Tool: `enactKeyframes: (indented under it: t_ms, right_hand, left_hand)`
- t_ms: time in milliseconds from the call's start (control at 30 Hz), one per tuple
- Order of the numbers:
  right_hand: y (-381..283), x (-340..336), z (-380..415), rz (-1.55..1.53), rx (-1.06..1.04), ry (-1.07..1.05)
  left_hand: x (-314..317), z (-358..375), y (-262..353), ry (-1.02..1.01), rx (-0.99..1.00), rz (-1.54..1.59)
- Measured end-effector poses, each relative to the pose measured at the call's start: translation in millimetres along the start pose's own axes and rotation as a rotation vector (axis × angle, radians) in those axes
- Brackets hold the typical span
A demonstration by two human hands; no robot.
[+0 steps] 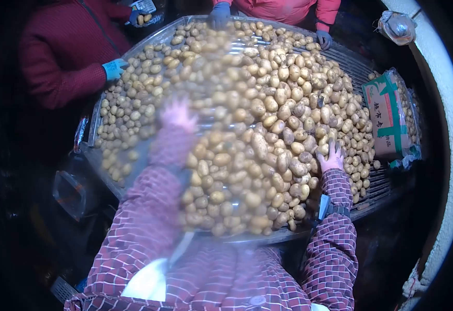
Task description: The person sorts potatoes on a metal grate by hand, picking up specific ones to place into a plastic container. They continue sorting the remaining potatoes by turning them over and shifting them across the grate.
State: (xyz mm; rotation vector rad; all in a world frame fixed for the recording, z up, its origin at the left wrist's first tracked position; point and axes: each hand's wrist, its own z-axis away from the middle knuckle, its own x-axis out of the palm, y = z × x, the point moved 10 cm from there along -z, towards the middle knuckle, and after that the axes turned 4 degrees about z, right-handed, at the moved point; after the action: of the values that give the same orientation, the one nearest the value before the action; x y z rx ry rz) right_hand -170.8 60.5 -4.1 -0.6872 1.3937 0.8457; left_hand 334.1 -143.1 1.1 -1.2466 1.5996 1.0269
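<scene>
Head view, near to far: right hand (332, 157), in a checked sleeve, lies flat and spread on the potatoes (268, 124) at about 4 o'clock of the heap, gripping nothing; left hand (177, 115) at 9 o'clock is blurred, fingers seemingly spread, hold unclear. Potatoes pile high mid-table, likely heaped for several reaches, held in by the raised rim of the metal table (99, 111). A printed sack (387, 116) sits at 3 o'clock; co-workers' blue-gloved hands (114, 68) work from 10 to 1 o'clock.
</scene>
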Motion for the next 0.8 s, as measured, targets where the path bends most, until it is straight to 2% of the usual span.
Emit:
enactKeyframes:
  t_ms: [67, 100, 200, 233, 300, 367, 400, 433, 467, 567, 667, 767, 800]
  right_hand:
    - [-7.6, -2.7, 9.4, 0.045, -0.016, 0.022]
    - [-5.8, 2.4, 9.5, 0.093, -0.016, 0.019]
    - [-22.2, -9.6, 17.8, 0.211, 0.075, -0.265]
    - [-45.2, -39.3, 25.8, 0.279, 0.119, -0.311]
    - [-113.5, -75.1, 15.3, 0.138, -0.053, -0.083]
    - [-201.2, -110.8, 19.4, -0.086, -0.233, 0.122]
    - [-248.3, -95.5, 8.5, -0.183, -0.373, 0.016]
    - [-290.3, -75.1, 0.3, -0.379, -0.435, 0.006]
    - [-334.9, -51.9, -5.7, -0.462, -0.524, -0.108]
    - [-446.5, -14.7, -17.2, -0.268, -0.553, -0.234]
    - [-499.4, 31.5, -26.8, -0.06, -0.499, -0.211]
    - [-505.5, 55.6, -37.3, -0.083, -0.425, -0.294]
    - [-504.7, 60.3, -37.6, -0.196, -0.425, -0.31]
  left_hand:
    - [48.9, 40.6, -53.3, -0.236, -0.078, 0.398]
    - [40.2, 55.4, -49.8, -0.321, -0.029, 0.43]
    - [21.0, 100.2, -36.8, -0.492, 0.107, 0.516]
    - [14.1, 109.3, -36.9, -0.45, 0.134, 0.511]
    - [9.7, 128.6, -43.2, -0.344, 0.169, 0.536]
    - [-8.7, 141.8, -41.0, -0.351, 0.167, 0.51]
    - [-14.7, 149.1, -40.3, -0.356, 0.164, 0.497]
    - [-7.6, 157.9, -47.1, -0.417, 0.075, 0.581]
    - [-10.2, 162.4, -48.9, -0.393, 0.077, 0.558]
    - [-11.0, 180.2, -55.8, -0.31, 0.072, 0.52]
    - [-8.2, 186.5, -60.7, -0.338, 0.058, 0.512]
    - [-5.2, 181.3, -63.4, -0.301, 0.068, 0.542]
    - [-5.1, 184.5, -63.7, -0.29, 0.067, 0.557]
